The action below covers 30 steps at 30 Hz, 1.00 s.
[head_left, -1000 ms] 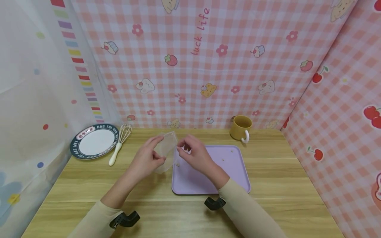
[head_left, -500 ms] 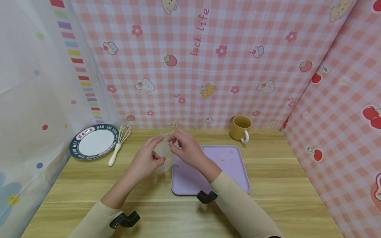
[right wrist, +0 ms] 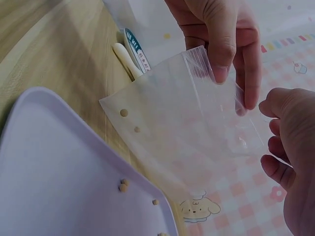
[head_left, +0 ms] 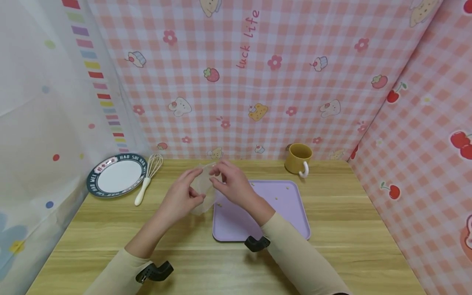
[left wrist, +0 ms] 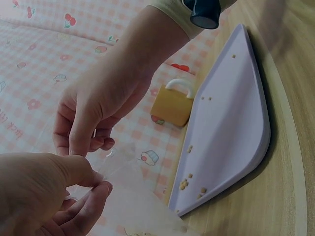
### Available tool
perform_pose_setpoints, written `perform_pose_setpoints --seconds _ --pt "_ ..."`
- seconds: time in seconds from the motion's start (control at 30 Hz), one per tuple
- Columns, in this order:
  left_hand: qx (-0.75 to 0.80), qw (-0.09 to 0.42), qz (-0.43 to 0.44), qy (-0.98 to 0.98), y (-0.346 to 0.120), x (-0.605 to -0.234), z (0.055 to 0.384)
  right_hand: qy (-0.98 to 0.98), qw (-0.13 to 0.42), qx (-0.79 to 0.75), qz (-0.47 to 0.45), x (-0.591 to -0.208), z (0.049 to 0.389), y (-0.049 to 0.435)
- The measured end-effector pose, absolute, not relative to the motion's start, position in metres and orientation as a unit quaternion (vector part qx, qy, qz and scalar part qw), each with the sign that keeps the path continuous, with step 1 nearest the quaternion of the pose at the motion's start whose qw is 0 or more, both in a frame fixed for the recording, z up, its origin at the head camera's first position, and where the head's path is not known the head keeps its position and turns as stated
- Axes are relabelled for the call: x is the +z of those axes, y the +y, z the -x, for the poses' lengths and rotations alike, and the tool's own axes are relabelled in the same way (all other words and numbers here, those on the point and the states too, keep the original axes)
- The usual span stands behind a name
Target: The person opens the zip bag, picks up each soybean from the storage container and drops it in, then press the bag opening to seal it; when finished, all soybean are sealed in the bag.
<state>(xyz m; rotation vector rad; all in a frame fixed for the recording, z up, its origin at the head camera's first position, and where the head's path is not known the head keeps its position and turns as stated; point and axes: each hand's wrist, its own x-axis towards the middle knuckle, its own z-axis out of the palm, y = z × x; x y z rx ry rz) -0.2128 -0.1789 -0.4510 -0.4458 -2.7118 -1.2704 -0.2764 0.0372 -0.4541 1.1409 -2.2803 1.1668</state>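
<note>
A clear plastic zip bag (head_left: 204,186) is held up between the two hands, by the left side of the lilac tray (head_left: 284,221). My left hand (head_left: 180,192) grips it near the mouth, with the thumb (right wrist: 222,54) over the zip strip. At the bag's upper right edge, the curled fingers of my right hand (head_left: 236,186) pinch the plastic. The right wrist view shows a couple of small tan pellets (right wrist: 124,112) low in the bag. Several more pellets (left wrist: 183,184) lie scattered on the tray.
On the left of the wooden table lie a dark-rimmed white plate (head_left: 121,176) and a whisk (head_left: 147,178). A mustard-yellow mug (head_left: 298,159) with a white handle stands behind the tray. Patterned cloth (head_left: 236,90) hangs close behind the table.
My right hand has moved left from beside the bag's edge to the bag's upper part, where it now stays. My left hand keeps its grip, nearly still.
</note>
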Motion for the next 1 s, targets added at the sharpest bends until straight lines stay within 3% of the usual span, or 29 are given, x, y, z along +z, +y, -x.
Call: perform_pose_setpoints --seconds 0.23,0.6,1.0 --pt "-0.423 0.059 0.143 -0.893 -0.179 -0.451 0.213 -0.808 0.144 0.432 -0.374 -0.462 0.271 0.050" --pt "-0.418 0.060 0.138 -0.896 -0.177 -0.453 0.212 -0.806 0.047 0.516 -0.287 -0.479 0.254 0.090" --pt "-0.421 0.051 0.139 -0.895 -0.176 -0.453 0.212 -0.886 0.063 0.372 -0.271 -0.502 0.269 0.184"
